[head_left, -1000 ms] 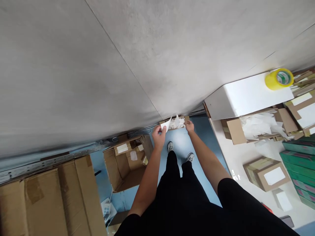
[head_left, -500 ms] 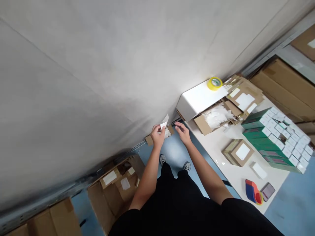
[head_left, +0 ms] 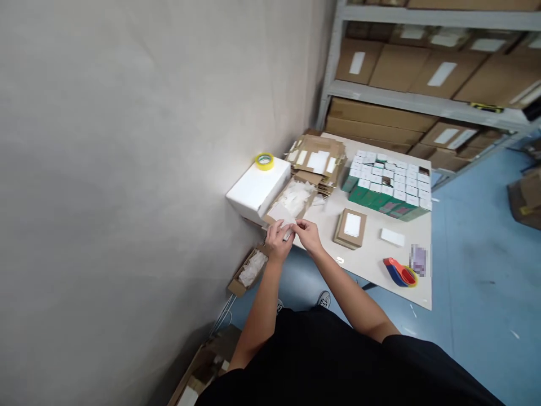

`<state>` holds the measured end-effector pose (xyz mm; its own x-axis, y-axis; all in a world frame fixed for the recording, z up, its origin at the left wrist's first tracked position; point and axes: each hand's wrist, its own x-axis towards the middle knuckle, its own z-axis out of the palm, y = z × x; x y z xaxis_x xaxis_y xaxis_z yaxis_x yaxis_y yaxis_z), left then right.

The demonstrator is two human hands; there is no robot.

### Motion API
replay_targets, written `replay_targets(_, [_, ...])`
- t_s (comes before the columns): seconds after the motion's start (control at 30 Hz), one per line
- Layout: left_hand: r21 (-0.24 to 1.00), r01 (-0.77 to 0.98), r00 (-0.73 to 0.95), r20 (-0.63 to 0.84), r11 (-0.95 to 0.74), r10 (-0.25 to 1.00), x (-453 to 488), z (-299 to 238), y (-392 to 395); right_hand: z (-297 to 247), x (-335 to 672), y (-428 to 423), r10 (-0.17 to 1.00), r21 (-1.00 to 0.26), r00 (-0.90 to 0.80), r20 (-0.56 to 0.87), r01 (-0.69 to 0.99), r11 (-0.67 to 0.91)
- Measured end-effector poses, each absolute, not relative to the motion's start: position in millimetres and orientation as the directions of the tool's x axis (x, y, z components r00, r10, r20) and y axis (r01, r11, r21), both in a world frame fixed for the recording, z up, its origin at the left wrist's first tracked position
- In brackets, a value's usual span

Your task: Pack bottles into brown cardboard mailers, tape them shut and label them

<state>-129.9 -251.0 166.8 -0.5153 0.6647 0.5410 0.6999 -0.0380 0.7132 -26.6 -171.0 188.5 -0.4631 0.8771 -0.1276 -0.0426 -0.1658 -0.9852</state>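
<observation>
My left hand [head_left: 278, 241] is closed on a small white paper slip [head_left: 288, 233] in front of the table's near left corner. My right hand [head_left: 308, 235] meets it from the right, its thumb and fingertips pinched at the slip's edge. The fingers cover part of the slip, so its full shape is hidden. Just beyond the hands, an open cardboard box [head_left: 313, 198] full of crumpled white paper scraps [head_left: 295, 196] stands on the white table [head_left: 322, 223].
Yellow tape [head_left: 264, 162] rests on a white box [head_left: 253, 189] against the wall. Flattened cardboard [head_left: 310, 148], green-and-white cartons [head_left: 380, 194], a brown box [head_left: 351, 226] and a red-and-blue tape dispenser [head_left: 399, 273] occupy the table. Below is a scrap-filled box [head_left: 239, 287]; shelves [head_left: 380, 93] stand behind.
My right hand, open and apart before, has come to the left hand and now pinches the slip. My view has turned right, bringing the table and shelves more into sight.
</observation>
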Motion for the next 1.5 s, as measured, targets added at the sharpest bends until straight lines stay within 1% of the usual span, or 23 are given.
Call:
replay_targets(0.07, [0.75, 0.656, -0.456, 0.479, -0.08, 0.75, -96, 170, -228, 188, 11, -150, 0.929, -0.976, -0.337, -0.153, -0.096, -0.196])
replay_targets(0.13, [0.823, 0.559, -0.473, 0.415, -0.099, 0.777, -64, 169, -205, 187, 49, -129, 0.952, -0.97, -0.252, -0.173, -0.125, -0.209])
replay_targets(0.2, [0.924, 0.37, -0.583, 0.309, -0.092, 0.751, -34, 165, -179, 187, 86, -113, 0.963, -0.968, -0.213, -0.167, -0.148, -0.201])
replay_targets(0.27, [0.987, 0.133, -0.633, 0.155, -0.091, 0.758, -5, 159, -153, 186, 119, -101, 0.97, -0.966, -0.19, -0.153, -0.179, -0.187])
replay_targets(0.33, [0.995, -0.049, -0.58, 0.043, -0.088, 0.814, 19, 153, -130, 184, 146, -93, 0.975, -0.961, -0.162, -0.151, -0.209, -0.183])
replay_targets(0.37, [0.991, -0.103, -0.54, 0.014, -0.083, 0.841, 29, 151, -120, 182, 157, -90, 0.978, -0.959, -0.145, -0.153, -0.216, -0.182])
replay_targets(0.43, [0.986, -0.152, -0.483, -0.014, -0.068, 0.875, 45, 148, -102, 173, 175, -84, 0.982, -0.963, -0.098, -0.158, -0.206, -0.176])
replay_targets(0.5, [0.991, -0.126, -0.43, -0.018, -0.04, 0.903, 54, 143, -87, 159, 188, -75, 0.987, -0.975, -0.031, -0.156, -0.158, -0.159])
replay_targets(0.6, [1.0, 0.005, -0.373, -0.009, 0.012, 0.928, 58, 132, -64, 131, 201, -60, 0.985, -0.99, 0.101, -0.14, -0.042, -0.136])
replay_targets(0.73, [0.993, 0.097, -0.308, -0.028, 0.061, 0.951, 58, 106, -32, 95, 213, -36, 0.975, -0.981, 0.138, -0.174, 0.061, -0.183])
replay_targets(0.83, [0.977, 0.136, -0.299, -0.117, 0.163, 0.947, 59, 80, -13, 74, 218, -18, 0.948, -0.942, 0.228, -0.22, 0.203, -0.268])
replay_targets(0.93, [0.931, 0.191, -0.29, -0.251, 0.312, 0.924, 58, 53, 2, 52, 219, -1, 0.915, -0.859, 0.279, -0.293, 0.343, -0.38])
replay_targets(1.0, [0.889, 0.251, -0.273, -0.314, 0.382, 0.909, 57, 35, 12, 35, 216, 8, 0.883, -0.789, 0.297, -0.364, 0.407, -0.461])
replay_targets(1.1, [0.82, 0.35, -0.237, -0.39, 0.452, 0.89, 56, 11, 25, 10, 210, 14, 0.818, -0.682, 0.361, -0.447, 0.454, -0.573])
replay_targets(1.2, [0.753, 0.424, -0.219, -0.454, 0.503, 0.864, 57, -7, 32, -8, 205, 15, 0.771, -0.612, 0.432, -0.467, 0.471, -0.635])
replay_targets(1.5, [0.677, 0.501, -0.196, -0.518, 0.539, 0.833, 57, -33, 31, -26, 201, 10, 0.729, -0.524, 0.468, -0.5, 0.507, -0.684])
